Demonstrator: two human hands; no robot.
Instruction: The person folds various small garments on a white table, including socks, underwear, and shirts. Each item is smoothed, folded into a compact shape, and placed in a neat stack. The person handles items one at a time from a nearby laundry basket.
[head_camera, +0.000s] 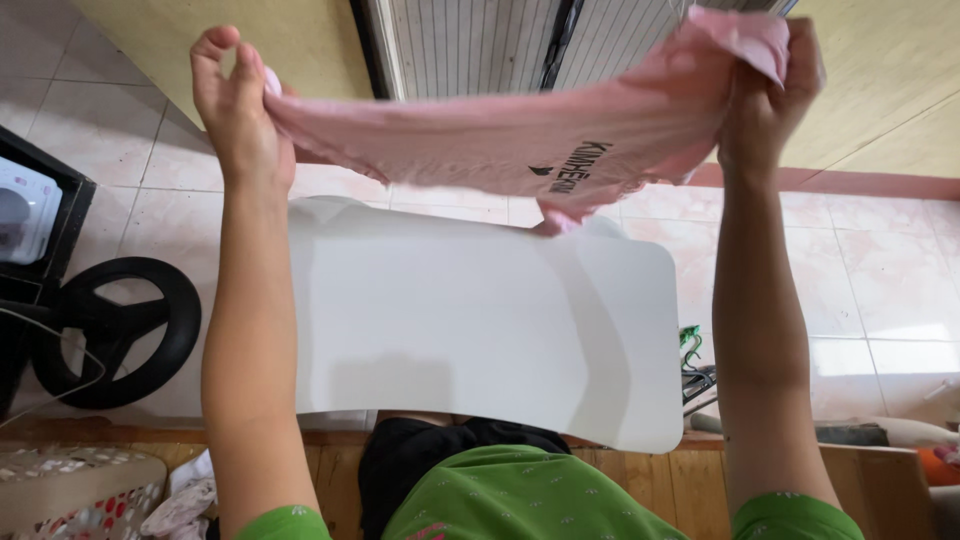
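Note:
A pink garment (500, 140) with dark print is stretched out in the air above a small white table (480, 320). My left hand (238, 105) pinches its left end between thumb and fingers. My right hand (770, 85) grips the right end, where the cloth bunches over the fingers. The garment sags in the middle and a fold hangs down near the table's far edge without clearly touching it. Both forearms reach out over the table sides.
A black wheel (125, 330) and a dark box (35, 215) sit on the tiled floor at left. A patterned basket (75, 490) with cloth is at lower left. Green hangers (692, 360) lie right of the table. A door grille (500, 40) stands ahead.

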